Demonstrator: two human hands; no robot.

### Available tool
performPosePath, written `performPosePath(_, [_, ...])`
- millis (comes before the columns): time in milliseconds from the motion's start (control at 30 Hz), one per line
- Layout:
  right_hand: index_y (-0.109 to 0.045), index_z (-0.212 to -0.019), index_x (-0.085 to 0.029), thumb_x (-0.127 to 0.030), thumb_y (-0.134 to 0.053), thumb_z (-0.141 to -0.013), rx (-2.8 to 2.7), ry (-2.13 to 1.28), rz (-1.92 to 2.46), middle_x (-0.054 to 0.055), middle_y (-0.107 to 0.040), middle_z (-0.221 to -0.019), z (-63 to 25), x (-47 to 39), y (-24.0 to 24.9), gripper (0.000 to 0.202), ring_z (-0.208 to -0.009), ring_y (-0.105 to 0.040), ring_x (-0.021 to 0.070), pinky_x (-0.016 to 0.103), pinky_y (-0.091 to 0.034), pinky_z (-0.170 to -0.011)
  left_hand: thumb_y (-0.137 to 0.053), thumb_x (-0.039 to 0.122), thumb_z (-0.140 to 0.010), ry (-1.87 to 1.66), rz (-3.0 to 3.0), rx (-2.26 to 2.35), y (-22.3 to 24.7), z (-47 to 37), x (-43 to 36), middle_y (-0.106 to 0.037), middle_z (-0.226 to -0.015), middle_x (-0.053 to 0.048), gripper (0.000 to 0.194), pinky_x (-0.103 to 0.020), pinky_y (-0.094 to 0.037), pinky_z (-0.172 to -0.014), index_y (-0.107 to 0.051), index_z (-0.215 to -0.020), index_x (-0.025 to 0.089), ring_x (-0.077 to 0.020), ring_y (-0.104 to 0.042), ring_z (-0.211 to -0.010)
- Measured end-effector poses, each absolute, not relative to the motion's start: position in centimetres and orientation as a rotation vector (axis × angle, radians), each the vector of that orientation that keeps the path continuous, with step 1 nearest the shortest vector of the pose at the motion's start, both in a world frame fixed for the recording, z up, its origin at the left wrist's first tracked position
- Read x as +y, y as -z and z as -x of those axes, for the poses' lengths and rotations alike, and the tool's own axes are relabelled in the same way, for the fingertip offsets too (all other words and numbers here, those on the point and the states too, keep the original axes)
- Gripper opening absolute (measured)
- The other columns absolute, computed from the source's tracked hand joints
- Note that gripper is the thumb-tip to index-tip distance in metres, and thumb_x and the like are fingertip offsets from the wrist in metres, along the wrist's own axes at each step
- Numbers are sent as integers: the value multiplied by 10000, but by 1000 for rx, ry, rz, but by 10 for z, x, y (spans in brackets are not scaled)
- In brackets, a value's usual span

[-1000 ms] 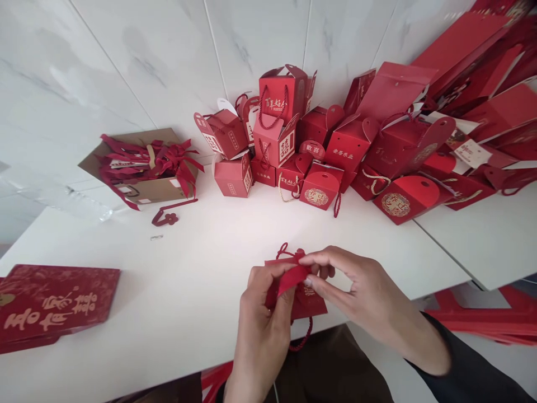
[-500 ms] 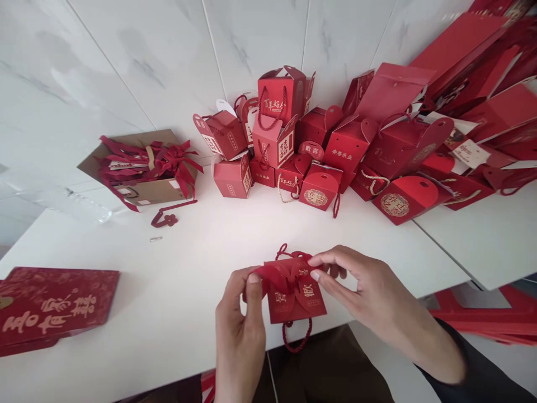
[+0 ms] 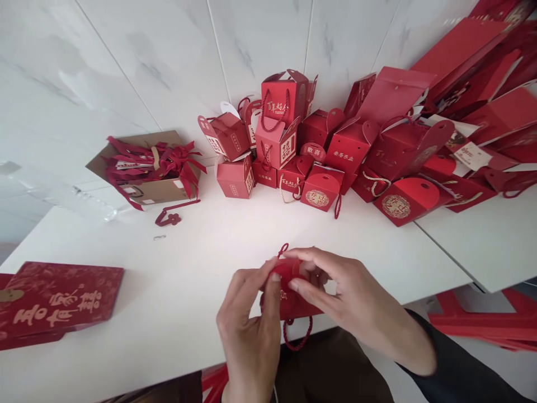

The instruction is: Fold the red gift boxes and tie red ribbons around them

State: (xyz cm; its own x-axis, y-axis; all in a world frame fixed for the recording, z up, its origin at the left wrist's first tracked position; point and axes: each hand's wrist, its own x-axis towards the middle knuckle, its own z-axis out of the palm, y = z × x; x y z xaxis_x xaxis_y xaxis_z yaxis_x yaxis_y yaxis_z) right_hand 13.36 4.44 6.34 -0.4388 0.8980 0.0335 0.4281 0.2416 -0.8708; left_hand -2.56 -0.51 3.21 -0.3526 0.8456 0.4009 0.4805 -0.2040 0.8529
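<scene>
A small red gift box [image 3: 293,307] with gold lettering lies at the table's front edge. One twisted red cord handle [image 3: 298,342] hangs from its near side, and a loop of cord [image 3: 283,248] sticks up at the far side. My left hand [image 3: 251,313] pinches the box's top at the left, thumb on the upper face. From the right, my right hand [image 3: 335,285] grips the top with thumb and fingers close to the left fingertips. Fingers cover much of the top, so the flaps beneath are mostly hidden.
Several red gift boxes [image 3: 274,143] are stacked against the marbled wall. At the left stands an open cardboard box [image 3: 163,193] of red ribbons, with a ribbon flower [image 3: 172,219] and a paper clip [image 3: 160,237] before it. A large red bag [image 3: 71,296] lies front left.
Both hands have come closer together over the box's top. The flaps that stood apart are now pressed together and largely covered by fingers. The view has shifted slightly.
</scene>
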Motion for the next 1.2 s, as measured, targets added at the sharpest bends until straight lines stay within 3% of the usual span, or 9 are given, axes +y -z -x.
performPosePath(133, [-649, -898, -225, -238, -600, -980, -2017, -1126, 1199, -35, -661, -841, -131, 49, -66, 96, -699, -587, 111, 221, -470, -629, -683, 337, -926, -1495, -1339, 1785, -37, 23, -4, -722, -899, 1, 264, -282, -541, -775, -725, -1182, 290, -144, -648, -802])
performPosePath(267, [-643, -899, -225, -281, -569, -1006, -1995, -1203, 1214, -45, -658, -792, -132, 53, -69, 142, -663, -565, 108, 222, -436, -581, -673, 418, -917, -1343, -1306, 1760, -39, 23, -7, -716, -1102, -37, 347, -347, -531, -869, -682, -1244, 304, -205, -647, -1018])
performPosePath(467, [-682, -1040, -247, -304, -618, -960, -1943, -1280, 1260, -20, -732, -915, -140, 62, -77, 117, -810, -676, 143, 239, -526, -699, -630, 361, -937, -1212, -1448, 1718, -30, 25, -2, -692, -854, -28, 146, -329, -497, -766, -731, -898, 262, -204, -598, -850])
performPosePath(567, [-717, -1030, -255, -331, -630, -937, -1976, -1183, 1330, 0, -752, -977, -151, 64, -82, 148, -849, -699, 167, 261, -544, -709, -601, 422, -960, -1257, -1246, 1616, -27, 26, -1, -713, -936, -46, 218, -310, -510, -758, -725, -967, 243, -191, -622, -855])
performPosePath(667, [-730, -894, -253, -334, -612, -935, -2034, -1081, 1383, -11, -749, -882, -156, 64, -87, 149, -712, -668, 149, 252, -503, -596, -595, 455, -967, -1308, -1049, 1417, -29, 24, 0, -734, -988, -65, 272, -322, -538, -805, -710, -1012, 213, -190, -662, -876])
performPosePath(767, [-717, -854, -249, -320, -605, -940, -2036, -1126, 1359, -22, -727, -786, -154, 63, -89, 159, -650, -640, 139, 237, -478, -547, -637, 449, -943, -1331, -958, 1309, -30, 20, 3, -739, -915, -58, 265, -309, -549, -776, -705, -977, 195, -188, -673, -831])
performPosePath(900, [-722, -956, -266, -281, -621, -917, -2010, -1175, 1318, -10, -747, -887, -150, 64, -92, 109, -740, -669, 150, 227, -506, -579, -656, 472, -923, -1326, -889, 1394, -28, 14, 9, -671, -752, -14, 288, -243, -497, -650, -721, -936, 191, -143, -604, -702])
performPosePath(1000, [-722, -1009, -284, -238, -618, -888, -2000, -1286, 1264, -23, -727, -842, -152, 65, -96, 166, -736, -665, 146, 212, -504, -566, -659, 504, -909, -1326, -854, 1439, -27, 12, 10, -623, -710, 4, 318, -232, -466, -619, -728, -913, 193, -133, -564, -674])
performPosePath(1200, [-730, -906, -241, -352, -643, -930, -1961, -1291, 1340, -24, -663, -731, -160, 69, -95, 143, -643, -594, 127, 222, -485, -570, -683, 523, -884, -1356, -758, 1537, -31, 7, 8, -613, -692, 6, 340, -235, -442, -614, -722, -844, 188, -130, -541, -662])
